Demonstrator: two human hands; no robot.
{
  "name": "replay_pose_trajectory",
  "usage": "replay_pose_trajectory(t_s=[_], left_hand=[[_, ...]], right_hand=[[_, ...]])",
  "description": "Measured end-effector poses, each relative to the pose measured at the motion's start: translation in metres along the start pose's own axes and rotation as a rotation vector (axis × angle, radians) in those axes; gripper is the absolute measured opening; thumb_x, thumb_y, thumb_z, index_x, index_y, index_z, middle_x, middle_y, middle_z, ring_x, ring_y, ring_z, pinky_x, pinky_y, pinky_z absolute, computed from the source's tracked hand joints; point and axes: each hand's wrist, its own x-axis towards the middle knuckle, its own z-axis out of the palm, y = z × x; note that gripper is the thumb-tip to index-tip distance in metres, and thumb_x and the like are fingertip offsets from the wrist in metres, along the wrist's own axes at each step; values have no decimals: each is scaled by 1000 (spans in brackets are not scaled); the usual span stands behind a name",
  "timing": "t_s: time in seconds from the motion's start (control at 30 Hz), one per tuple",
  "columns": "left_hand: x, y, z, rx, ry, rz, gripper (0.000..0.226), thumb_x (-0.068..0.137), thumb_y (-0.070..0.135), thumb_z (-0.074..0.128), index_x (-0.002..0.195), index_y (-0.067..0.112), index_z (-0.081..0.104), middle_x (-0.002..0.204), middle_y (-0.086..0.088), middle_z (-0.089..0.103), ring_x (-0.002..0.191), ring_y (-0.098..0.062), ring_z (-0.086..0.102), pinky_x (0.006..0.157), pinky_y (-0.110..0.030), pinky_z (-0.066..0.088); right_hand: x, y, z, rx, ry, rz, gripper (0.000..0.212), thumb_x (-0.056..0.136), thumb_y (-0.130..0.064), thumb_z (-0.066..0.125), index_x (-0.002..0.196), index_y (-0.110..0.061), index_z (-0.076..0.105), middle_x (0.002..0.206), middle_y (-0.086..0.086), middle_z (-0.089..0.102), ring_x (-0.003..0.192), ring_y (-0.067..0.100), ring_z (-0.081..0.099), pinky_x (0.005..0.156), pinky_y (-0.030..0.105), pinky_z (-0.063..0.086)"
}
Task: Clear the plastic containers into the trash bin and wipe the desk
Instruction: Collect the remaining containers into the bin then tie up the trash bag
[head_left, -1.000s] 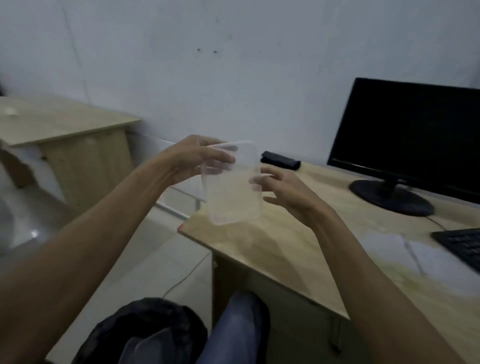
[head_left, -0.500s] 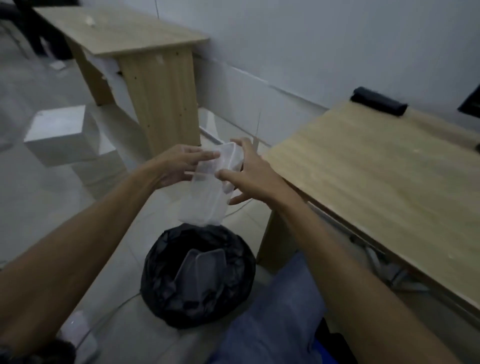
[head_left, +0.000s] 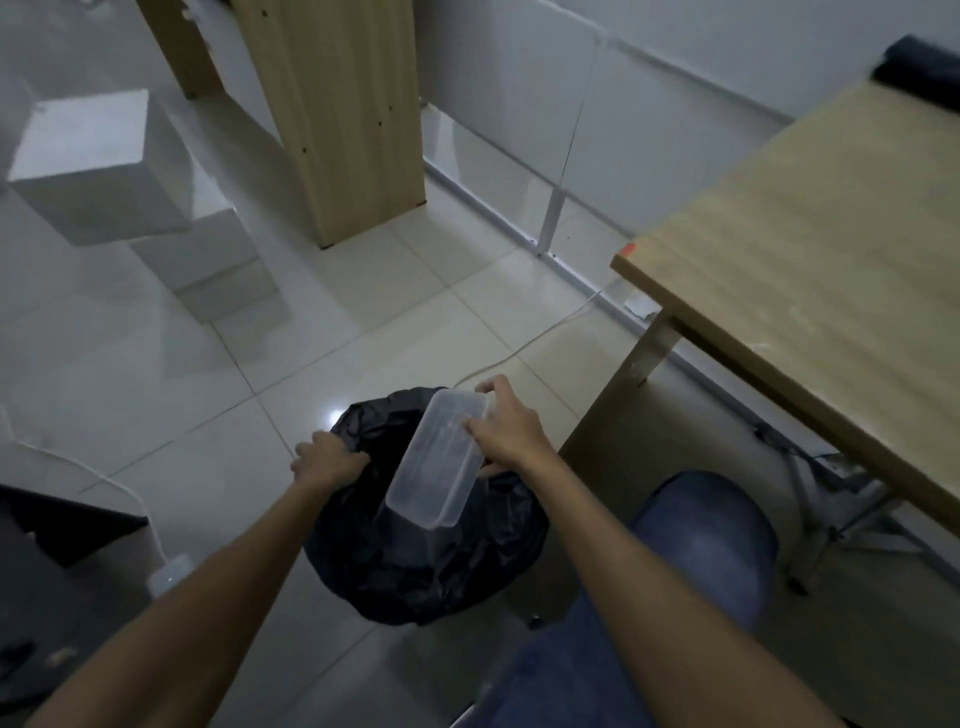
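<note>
The right hand (head_left: 506, 426) holds a clear plastic box (head_left: 438, 457) by its top end, with the fingers (head_left: 475, 427) curled over the rim. The box is tilted, with its low end down in the mouth of the trash bin (head_left: 415, 545). The bin stands on the floor (head_left: 218, 374) and has a black bag in it. The left hand (head_left: 324, 460) grips the edge of the black bag on the left side of the bin, its fingers curled round the bag. The two hands are near each other, with the box between them.

The tabletop (head_left: 810, 249) is on the right, higher than the bin and apart from it. A dark thing (head_left: 919, 70) lies at its far corner, too blurred to tell what it is. A knee in blue jeans (head_left: 701, 540) is just beside the bin. A thin white cable (head_left: 524, 348) runs over the floor behind the bin. White boxes (head_left: 104, 166) sit on the floor far to the left, next to another wooden desk leg (head_left: 343, 114)
</note>
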Motion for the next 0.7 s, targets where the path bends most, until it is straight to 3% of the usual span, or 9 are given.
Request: replay_pose_trajectory(t_s=[0.07,0.13,0.2,0.37,0.5,0.57,0.63,0.7], left_hand=[[8,-15,11,-20,-13,-38,80,87,41,76,142,-5,41,142,-29,47,126,-46,52,103,-47,49],[14,-25,17,-66,-11,-21,57,88,33,75,126,-6,57,125,-27,62,111,-42,62,88,-42,54],[19,-35,20,-55,52,-4,36,89,24,74,107,-5,62,111,-26,66,99,-40,64,75,-40,51],[12,-41,11,90,248,21,27,87,27,78,87,1,72,86,-20,69,81,-39,68,69,-39,55],[6,-26,-10,173,274,86,17,81,21,76,89,6,72,92,-18,69,87,-41,69,72,-39,56],[5,-15,-19,54,198,121,12,79,22,83,81,13,76,85,-12,72,82,-34,70,71,-36,57],[4,-7,-24,-111,67,158,15,76,20,89,71,13,76,77,-6,73,78,-23,69,68,-29,53],[2,-6,-27,-206,-28,178,20,72,20,93,72,8,77,77,-4,73,77,-16,65,66,-27,49]], right_hand=[[12,10,14,-29,38,-40,41,98,-12,62,119,-35,35,117,12,57,92,34,69,59,49,65],[22,19,32,-88,85,-114,53,93,-9,66,121,-39,32,118,13,57,90,30,64,56,40,61],[31,29,48,-147,87,-168,58,90,-8,66,126,-38,33,115,14,54,85,26,57,54,26,44],[43,53,76,-202,36,-185,50,91,-12,68,124,-31,36,101,15,52,80,30,54,53,30,37],[45,57,94,-315,80,-220,48,96,-17,69,133,-26,39,109,13,49,70,26,53,59,34,43],[45,59,101,-454,48,-227,52,99,-25,69,141,-27,39,118,13,50,77,29,57,63,34,42],[46,64,104,-568,-9,-197,51,100,-37,66,143,-30,39,124,12,51,99,33,60,66,36,43],[47,69,104,-637,-63,-167,54,99,-48,64,144,-34,38,131,10,50,119,31,52,74,40,47]])
